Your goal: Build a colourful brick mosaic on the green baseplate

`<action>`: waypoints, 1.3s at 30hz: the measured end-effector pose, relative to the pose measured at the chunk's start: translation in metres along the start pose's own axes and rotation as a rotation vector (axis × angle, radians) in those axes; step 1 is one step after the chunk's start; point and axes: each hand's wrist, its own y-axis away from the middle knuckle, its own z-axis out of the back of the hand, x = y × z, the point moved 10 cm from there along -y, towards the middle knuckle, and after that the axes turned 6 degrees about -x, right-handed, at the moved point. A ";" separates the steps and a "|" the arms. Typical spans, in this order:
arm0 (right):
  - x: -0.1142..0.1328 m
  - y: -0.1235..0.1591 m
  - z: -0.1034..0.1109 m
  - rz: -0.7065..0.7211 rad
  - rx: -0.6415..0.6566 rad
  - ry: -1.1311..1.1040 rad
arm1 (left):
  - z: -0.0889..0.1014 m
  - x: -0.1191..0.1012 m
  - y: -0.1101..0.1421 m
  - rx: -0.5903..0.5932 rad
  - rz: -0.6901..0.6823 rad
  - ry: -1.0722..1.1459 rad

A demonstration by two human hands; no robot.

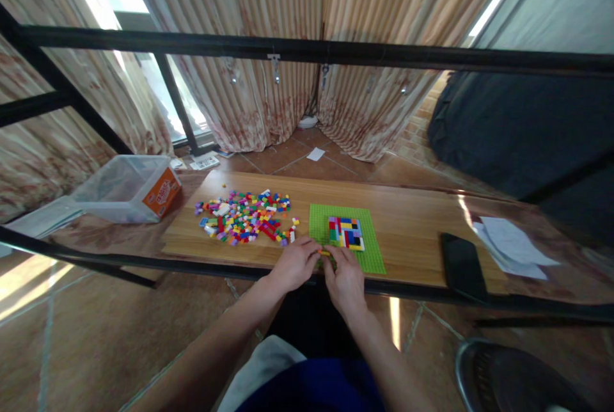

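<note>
My left hand (pixel 296 263) and my right hand (pixel 346 275) meet at the table's front edge, over the near left corner of a green baseplate (pixel 371 252). Between my fingertips is a small orange and yellow toy brick piece (pixel 325 253); both hands are closed on it. Whether it is one brick or two joined, I cannot make out. On the baseplate, just beyond my right hand, stands a block of multicoloured bricks (pixel 346 233) in red, blue, yellow, white and black. A spread of loose bricks (pixel 244 217) lies to the left of my left hand.
A clear plastic bin (pixel 115 185) with an orange label stands left of the wooden board (pixel 407 220). To the right lie a black phone-like slab (pixel 463 265) and white papers (pixel 513 245). A dark metal bar (pixel 307 49) crosses above the table. A round dark stool (pixel 518 377) stands lower right.
</note>
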 end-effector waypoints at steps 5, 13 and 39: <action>0.001 0.009 0.006 -0.035 0.017 -0.167 | -0.006 0.005 0.019 -0.092 0.229 0.329; -0.006 0.034 0.020 -0.262 0.056 -0.359 | -0.040 0.022 0.054 -0.241 0.667 0.921; -0.026 0.090 0.008 -0.763 0.301 -0.874 | -0.029 -0.031 0.076 0.117 0.379 0.698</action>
